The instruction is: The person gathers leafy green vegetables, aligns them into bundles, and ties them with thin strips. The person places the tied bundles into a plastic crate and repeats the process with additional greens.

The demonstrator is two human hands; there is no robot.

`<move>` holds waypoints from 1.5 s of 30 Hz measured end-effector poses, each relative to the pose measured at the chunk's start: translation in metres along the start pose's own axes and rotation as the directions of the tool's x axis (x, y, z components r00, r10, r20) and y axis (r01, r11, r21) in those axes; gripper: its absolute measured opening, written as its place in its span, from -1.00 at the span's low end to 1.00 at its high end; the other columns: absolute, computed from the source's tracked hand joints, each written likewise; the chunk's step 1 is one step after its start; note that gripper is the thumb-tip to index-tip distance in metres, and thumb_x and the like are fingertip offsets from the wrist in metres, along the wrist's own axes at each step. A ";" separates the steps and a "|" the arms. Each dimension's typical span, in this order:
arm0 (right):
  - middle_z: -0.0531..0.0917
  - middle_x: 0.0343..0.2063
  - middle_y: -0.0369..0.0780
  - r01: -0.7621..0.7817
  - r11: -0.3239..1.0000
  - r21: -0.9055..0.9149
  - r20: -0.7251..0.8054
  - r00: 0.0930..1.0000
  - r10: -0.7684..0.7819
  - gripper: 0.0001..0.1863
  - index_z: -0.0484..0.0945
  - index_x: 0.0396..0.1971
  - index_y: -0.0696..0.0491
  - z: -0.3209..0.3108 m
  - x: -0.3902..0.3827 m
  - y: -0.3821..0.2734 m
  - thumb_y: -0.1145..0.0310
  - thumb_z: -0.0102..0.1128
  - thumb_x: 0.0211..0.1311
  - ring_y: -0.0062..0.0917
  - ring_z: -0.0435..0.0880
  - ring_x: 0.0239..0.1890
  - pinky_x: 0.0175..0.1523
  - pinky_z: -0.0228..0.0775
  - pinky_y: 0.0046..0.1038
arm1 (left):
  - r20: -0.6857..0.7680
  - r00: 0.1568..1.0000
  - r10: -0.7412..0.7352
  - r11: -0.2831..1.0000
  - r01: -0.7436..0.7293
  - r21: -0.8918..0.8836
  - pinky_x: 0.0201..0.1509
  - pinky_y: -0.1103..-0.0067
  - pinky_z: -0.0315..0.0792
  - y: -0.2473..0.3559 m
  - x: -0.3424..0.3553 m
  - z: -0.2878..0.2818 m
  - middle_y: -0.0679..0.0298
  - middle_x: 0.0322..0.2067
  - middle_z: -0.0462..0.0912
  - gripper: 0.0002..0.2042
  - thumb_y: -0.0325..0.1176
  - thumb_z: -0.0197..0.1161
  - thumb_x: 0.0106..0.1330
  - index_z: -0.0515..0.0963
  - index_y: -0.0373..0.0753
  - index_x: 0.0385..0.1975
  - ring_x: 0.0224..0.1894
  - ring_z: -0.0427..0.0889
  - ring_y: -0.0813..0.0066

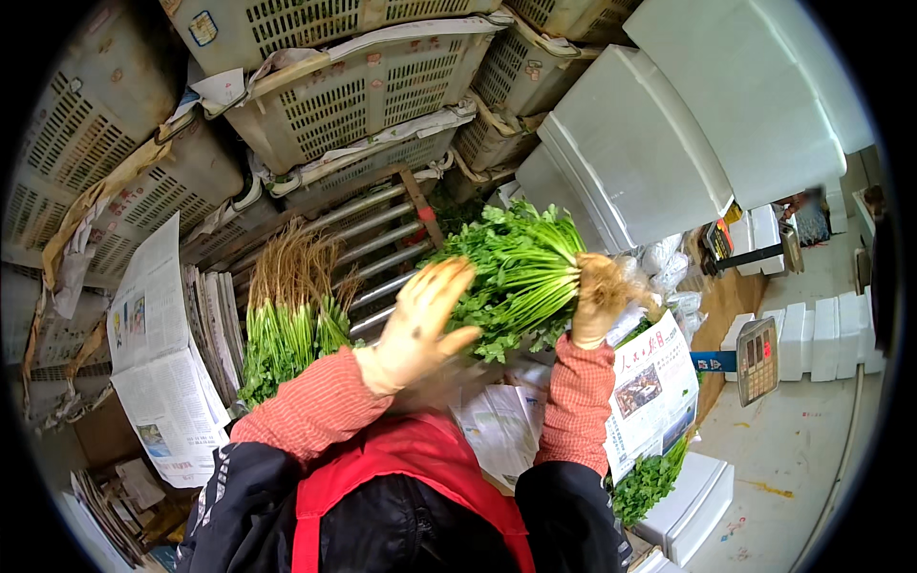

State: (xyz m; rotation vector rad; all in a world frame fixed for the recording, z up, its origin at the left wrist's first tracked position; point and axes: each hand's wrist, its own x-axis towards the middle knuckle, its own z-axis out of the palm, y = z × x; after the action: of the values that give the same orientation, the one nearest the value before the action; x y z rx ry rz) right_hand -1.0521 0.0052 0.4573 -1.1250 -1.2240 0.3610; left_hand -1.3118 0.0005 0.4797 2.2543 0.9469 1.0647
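My right hand [594, 304], in a pale glove, is closed round the stems of a bunch of leafy celery [516, 272], near its brown roots. The leaves point left and the bunch lies roughly level. My left hand [420, 320], also in a pale glove, is open with thumb and fingers apart beside the leafy end; I cannot tell whether it touches the leaves. More rooted celery [291, 334] lies to the left, roots pointing away and leaves toward me. Newspaper sheets [497, 425] lie below, between my forearms.
Slatted plastic crates [363, 91] are stacked at the far side and left. A metal-bar rack [382, 234] stands ahead. Folded newspapers [158, 353] lean at left. White foam boxes [635, 143], a scale display [757, 363] and newspaper-wrapped greens [652, 392] are at right.
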 end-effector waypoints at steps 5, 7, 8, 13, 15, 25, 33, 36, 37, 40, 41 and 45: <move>0.60 -0.37 -0.11 0.328 0.920 -0.216 0.213 0.935 -0.284 -0.79 0.51 -0.35 0.17 0.010 -0.020 -0.027 0.32 0.17 0.12 -0.34 0.56 -0.28 -0.14 0.41 -0.38 | -0.044 0.998 0.043 0.998 -0.041 0.042 0.30 0.25 0.03 -0.001 0.014 0.013 -0.07 0.15 0.23 -0.16 -0.12 0.38 -0.09 0.15 -0.43 0.16 0.23 0.19 0.02; 0.61 -0.37 -0.12 0.411 0.855 -0.315 0.296 0.899 -0.323 -0.84 0.53 -0.38 0.17 0.018 -0.023 -0.047 0.42 0.19 0.04 -0.36 0.55 -0.28 -0.17 0.39 -0.40 | -0.071 0.997 0.009 0.999 -0.006 0.041 0.31 0.24 0.00 -0.010 0.009 0.016 -0.07 0.17 0.22 -0.13 -0.06 0.37 -0.10 0.13 -0.43 0.18 0.24 0.17 0.00; 0.62 -0.38 -0.13 0.457 0.814 -0.359 0.351 0.874 -0.336 -0.86 0.55 -0.41 0.16 0.018 -0.024 -0.052 0.46 0.20 -0.02 -0.37 0.55 -0.28 -0.19 0.39 -0.40 | -0.051 0.998 -0.019 0.999 0.021 0.032 0.31 0.24 -0.01 -0.011 0.006 0.015 -0.07 0.16 0.23 -0.13 -0.02 0.35 -0.09 0.14 -0.43 0.17 0.24 0.17 -0.01; 0.63 -0.39 -0.15 0.422 0.839 -0.343 0.394 0.876 -0.279 -0.82 0.56 -0.47 0.16 0.026 -0.024 -0.061 0.53 0.22 -0.22 -0.39 0.56 -0.31 -0.20 0.37 -0.41 | -0.093 0.995 0.029 0.995 -0.038 -0.094 0.30 0.26 0.02 -0.005 0.007 0.014 -0.05 0.14 0.27 -0.21 -0.07 0.35 -0.05 0.21 -0.40 0.13 0.23 0.19 -0.02; 0.62 -0.40 -0.13 0.423 0.854 -0.302 0.361 0.880 -0.309 -0.88 0.54 -0.45 0.15 0.026 -0.025 -0.054 0.48 0.21 -0.06 -0.38 0.56 -0.31 -0.18 0.36 -0.41 | -0.132 0.991 -0.038 0.986 0.016 -0.165 0.28 0.28 0.07 -0.015 0.004 0.014 -0.05 0.13 0.29 -0.33 -0.15 0.34 -0.04 0.29 -0.37 0.06 0.22 0.21 -0.02; 0.60 -0.46 -0.13 0.269 0.954 -0.135 0.228 0.945 -0.234 -0.88 0.49 -0.46 0.18 0.035 -0.031 -0.037 0.42 0.16 0.14 -0.36 0.57 -0.34 -0.17 0.38 -0.39 | -0.215 0.976 -0.012 1.000 0.009 -0.013 0.17 0.35 0.23 -0.028 0.025 0.014 0.07 -0.04 0.47 -0.76 -0.49 0.25 -0.02 0.51 -0.29 -0.30 0.11 0.37 0.09; 0.60 -0.46 -0.13 0.266 0.939 -0.220 0.260 0.943 -0.206 -0.86 0.48 -0.48 0.18 0.038 -0.037 -0.036 0.41 0.18 0.12 -0.36 0.57 -0.34 -0.16 0.38 -0.38 | -0.111 0.968 -0.224 0.975 0.220 -0.041 0.07 0.39 0.33 -0.058 0.022 0.024 0.03 -0.12 0.54 -0.83 -0.37 0.27 0.04 0.51 -0.35 -0.61 0.01 0.45 0.08; 0.60 -0.45 -0.13 0.251 0.941 -0.225 0.265 0.946 -0.189 -0.86 0.48 -0.48 0.18 0.040 -0.038 -0.035 0.41 0.18 0.12 -0.36 0.57 -0.34 -0.16 0.38 -0.38 | -0.043 0.970 -0.239 0.969 0.235 -0.073 0.06 0.38 0.34 -0.058 0.013 0.022 0.00 -0.15 0.55 -0.75 -0.33 0.32 -0.01 0.46 -0.36 -0.72 -0.01 0.46 0.06; 0.60 -0.45 -0.12 0.245 0.943 -0.226 0.268 0.946 -0.182 -0.86 0.48 -0.48 0.18 0.041 -0.038 -0.034 0.41 0.18 0.12 -0.36 0.57 -0.34 -0.17 0.38 -0.38 | -0.026 0.976 -0.217 0.976 0.216 -0.040 0.08 0.35 0.32 -0.060 0.010 0.025 -0.02 -0.11 0.52 -0.74 -0.31 0.37 -0.09 0.45 -0.35 -0.68 0.01 0.43 0.03; 0.60 -0.44 -0.13 0.262 0.946 -0.191 0.280 0.938 -0.203 -0.87 0.49 -0.48 0.17 0.041 -0.040 -0.031 0.41 0.18 0.11 -0.36 0.56 -0.34 -0.17 0.38 -0.38 | -0.053 0.986 -0.160 0.979 0.166 0.116 0.12 0.31 0.27 -0.050 0.012 0.021 -0.02 -0.05 0.47 -0.73 -0.31 0.39 -0.15 0.45 -0.33 -0.60 0.06 0.38 0.01; 0.60 -0.44 -0.13 0.262 0.944 -0.200 0.289 0.937 -0.199 -0.87 0.49 -0.47 0.17 0.042 -0.040 -0.031 0.41 0.18 0.11 -0.37 0.56 -0.34 -0.17 0.38 -0.38 | -0.035 0.984 -0.174 0.975 0.178 0.134 0.14 0.29 0.23 -0.051 0.011 0.021 -0.02 -0.02 0.43 -0.71 -0.32 0.40 -0.17 0.44 -0.30 -0.54 0.09 0.34 -0.01; 0.62 -0.42 -0.15 0.254 0.944 -0.211 0.316 0.932 -0.180 -0.90 0.51 -0.46 0.15 0.043 -0.042 -0.031 0.45 0.20 0.02 -0.37 0.57 -0.33 -0.17 0.36 -0.39 | -0.015 0.997 -0.074 0.978 0.075 0.194 0.13 0.25 0.23 -0.056 0.014 0.025 -0.02 -0.04 0.44 -0.78 -0.38 0.34 -0.11 0.44 -0.31 -0.54 0.08 0.35 -0.02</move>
State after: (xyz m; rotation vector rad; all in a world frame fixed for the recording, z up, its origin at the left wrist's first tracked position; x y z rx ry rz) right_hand -1.1149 -0.0194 0.4565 -1.1592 -1.6790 0.2112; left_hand -1.3065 0.0445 0.4353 2.3502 1.1750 0.9864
